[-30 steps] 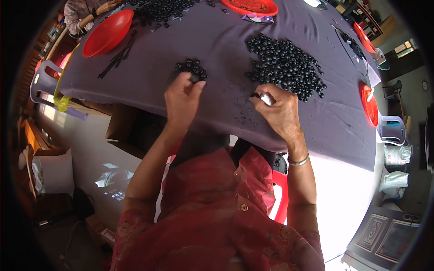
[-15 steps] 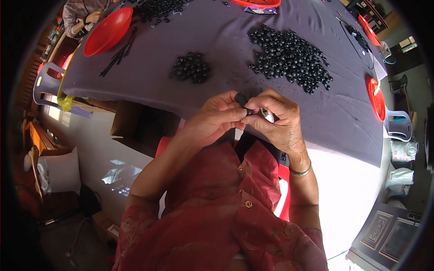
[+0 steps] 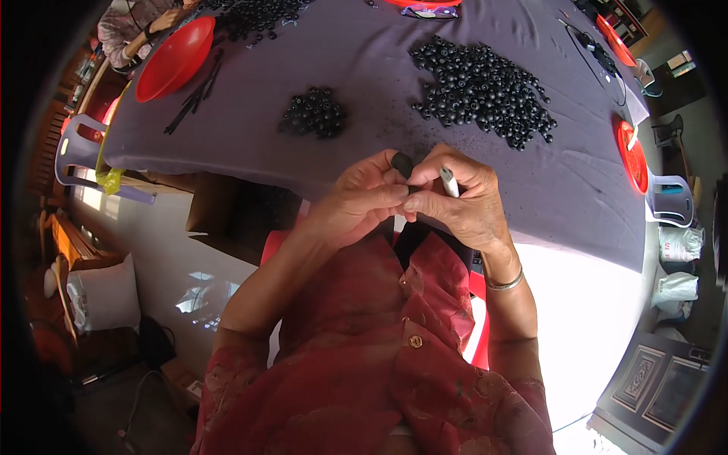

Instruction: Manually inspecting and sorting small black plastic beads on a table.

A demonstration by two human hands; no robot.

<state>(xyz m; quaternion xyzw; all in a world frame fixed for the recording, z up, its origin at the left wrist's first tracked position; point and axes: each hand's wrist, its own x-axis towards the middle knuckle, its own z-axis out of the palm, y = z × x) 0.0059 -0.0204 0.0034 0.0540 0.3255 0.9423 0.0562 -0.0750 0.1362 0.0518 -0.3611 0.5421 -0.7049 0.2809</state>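
Above my lap, at the table's near edge, my two hands meet. My left hand [image 3: 362, 199] is closed, its thumb and fingers pinching a small black bead [image 3: 414, 190], mostly hidden by the fingertips. A dark rounded piece [image 3: 403, 164] sits at the left index fingertip; whether it is a finger cover or something held, I cannot tell. My right hand [image 3: 472, 199] grips a slim white pen-like tool [image 3: 450, 182], its dark tip pointing up and away. The right thumb touches the bead. Beyond lie a small pile of black beads [image 3: 313, 114] and a larger one [image 3: 481, 95].
A purple cloth [image 3: 250, 125] covers the table. At left are a red bowl [image 3: 176, 59] and dark thin sticks [image 3: 196, 95]. Another person's hand [image 3: 163, 20] is at the far left, near more black beads [image 3: 254, 17]. A red plate [image 3: 632, 158] stands by the right edge.
The white tool has tilted in my right hand, so more of its length shows. My hands stay together with the bead between them. The view has shifted slightly.
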